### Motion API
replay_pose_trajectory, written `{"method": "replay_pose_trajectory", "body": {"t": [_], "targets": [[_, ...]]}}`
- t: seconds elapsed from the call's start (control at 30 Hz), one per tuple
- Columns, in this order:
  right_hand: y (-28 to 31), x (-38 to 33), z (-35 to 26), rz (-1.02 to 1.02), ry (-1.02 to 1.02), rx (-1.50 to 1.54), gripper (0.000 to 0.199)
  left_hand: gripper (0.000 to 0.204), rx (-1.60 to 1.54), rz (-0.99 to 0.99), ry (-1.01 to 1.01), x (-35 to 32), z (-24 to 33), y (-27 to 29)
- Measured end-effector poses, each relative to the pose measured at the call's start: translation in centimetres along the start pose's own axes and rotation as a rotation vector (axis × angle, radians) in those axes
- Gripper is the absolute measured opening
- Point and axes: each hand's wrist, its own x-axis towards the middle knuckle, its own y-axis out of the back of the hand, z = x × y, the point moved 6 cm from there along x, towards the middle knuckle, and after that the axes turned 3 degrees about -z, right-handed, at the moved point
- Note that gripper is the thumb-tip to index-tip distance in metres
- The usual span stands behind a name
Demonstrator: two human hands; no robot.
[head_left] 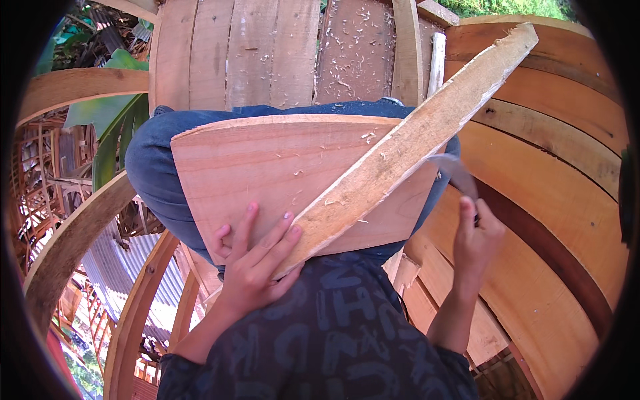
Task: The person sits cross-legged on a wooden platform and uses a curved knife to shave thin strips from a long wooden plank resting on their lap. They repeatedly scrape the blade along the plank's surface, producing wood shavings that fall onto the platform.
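A long, rough strip of pale wood (407, 150) lies slantwise over a flat wooden board (267, 160) resting on my lap. My left hand (257, 267) holds the strip's near end, thumb along one side and fingertips on the other; some of its fingers spread onto the board. In my right hand (477, 233) is a curved knife (459, 175), its handle mostly hidden by my fingers. The blade's tip touches or nearly touches the strip's right edge; I cannot tell which. A few curled shavings (369, 137) lie on the board and strip.
Beyond my knees are wide planks (250, 53) and a brown panel (353, 50) scattered with shavings. Curved planking (553, 167) rises on the right. Bent wooden ribs (73, 233) stand at the left, with corrugated metal sheet (127, 267) and a green leaf (110, 127) past them.
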Motion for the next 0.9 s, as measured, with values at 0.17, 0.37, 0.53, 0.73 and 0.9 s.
{"method": "replay_pose_trajectory", "body": {"t": [0.17, 0.37, 0.53, 0.73, 0.9], "targets": [[-2.4, -3.1, -4.7, -0.192, 0.171, 0.020, 0.051, 0.067, 0.024, -0.019, -0.006, -0.2, 0.3, 0.5], [-1.8, -1.5, -4.5, -0.127, 0.288, -0.144, 0.054, 0.062, 0.024, -0.029, 0.042, -0.1, 0.5, 0.7], [-2.0, -0.9, -4.0, -0.092, 0.271, -0.143, 0.053, 0.062, 0.004, -0.022, 0.040, -0.2, 0.3, 0.5], [-2.8, 0.1, -3.0, -0.045, 0.256, -0.142, 0.052, 0.062, 0.002, -0.010, 0.038, 0.1, -0.2, -0.3], [-3.9, 0.8, -2.7, -0.026, 0.250, -0.171, 0.053, 0.063, -0.016, -0.001, 0.033, 0.7, -0.7, -0.9]]}}
